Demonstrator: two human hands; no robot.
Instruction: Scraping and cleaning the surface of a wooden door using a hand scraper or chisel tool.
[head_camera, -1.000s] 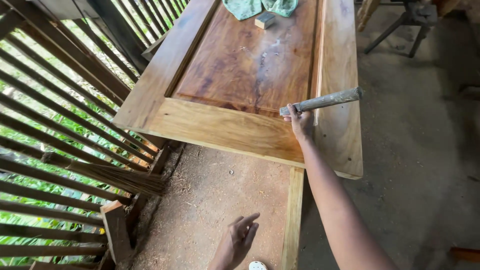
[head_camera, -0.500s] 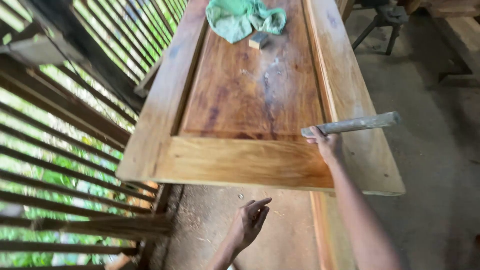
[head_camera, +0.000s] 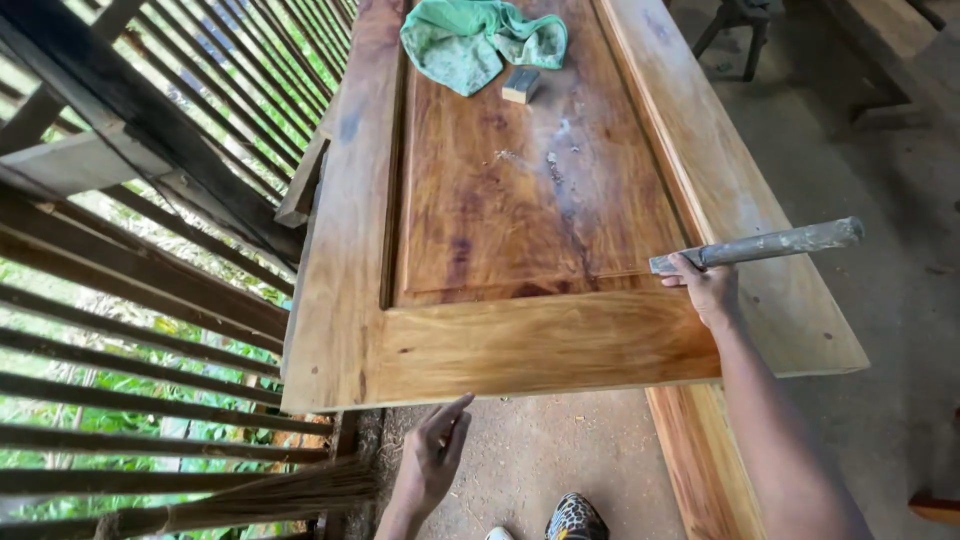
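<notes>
Seen from the head camera, a wooden door (head_camera: 520, 330) lies flat, its sunken centre panel darker and glossier than the pale frame around it. The near end of the door faces the person, and its long sides run away toward the top of the picture.

The right hand (head_camera: 708, 290) rests on the door's right side rail, close to the near right corner. Its fingers are wrapped around one end of a grey metal bar (head_camera: 760, 245), which sticks out to the right and slightly upward, past the edge of the door and over the dirt floor (head_camera: 880, 200). What kind of tool the bar is cannot be told.

The left hand (head_camera: 432, 462) hangs below the near end of the door, over the floor. It is open and holds nothing; the fingers are loosely spread and the fingertips come just under the door's near edge, though whether they touch it cannot be told.

At the far end of the centre panel lies a crumpled green cloth (head_camera: 475, 40), and a small block (head_camera: 521, 85) sits just beside it, at its right lower edge. A whitish smear marks the panel below the block.

To the left runs a railing of dark wooden slats (head_camera: 150, 330) with green plants behind it. A spotted shoe (head_camera: 575, 518) shows at the bottom edge.
</notes>
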